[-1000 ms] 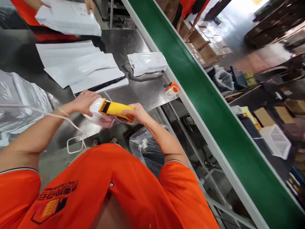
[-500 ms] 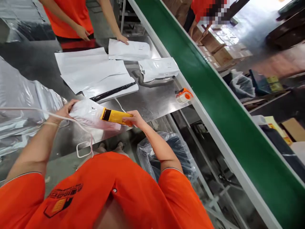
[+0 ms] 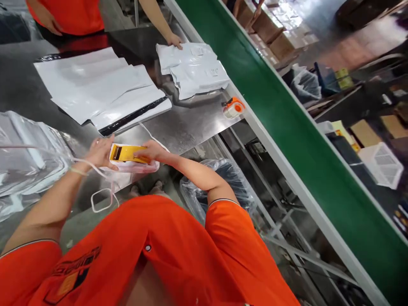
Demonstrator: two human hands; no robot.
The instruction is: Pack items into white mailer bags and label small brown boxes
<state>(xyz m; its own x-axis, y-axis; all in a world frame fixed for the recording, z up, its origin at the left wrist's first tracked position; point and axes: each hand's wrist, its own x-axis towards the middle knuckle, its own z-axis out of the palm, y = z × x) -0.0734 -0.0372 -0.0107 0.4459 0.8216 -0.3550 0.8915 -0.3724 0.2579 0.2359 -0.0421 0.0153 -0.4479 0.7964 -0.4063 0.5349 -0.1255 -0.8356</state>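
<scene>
Yellow handheld device with a black window at one end: this unit is held just above the front edge of the stainless-steel worktop, resting on a white plastic wrapping with a pink tint. The hands are together on the unit. The left hand grips the windowed end from the side, and the right hand lies across the opposite end, with its fingers over the yellow casing.

A thin white cord runs across the left forearm and ends in a rectangular loop below the worktop edge. A second white cord lies on the steel beside the right hand.

Further along the worktop, a stack of white mailer bags with a black strip along one edge lies near the left hand. A second pile of white mailer bags lies well apart, under a co-worker's hand. An orange tape dispenser stands at the worktop edge, just beside the green conveyor belt. A silver plastic-wrapped bundle lies at the left. A clear plastic bag with dark contents sits below the worktop.
</scene>
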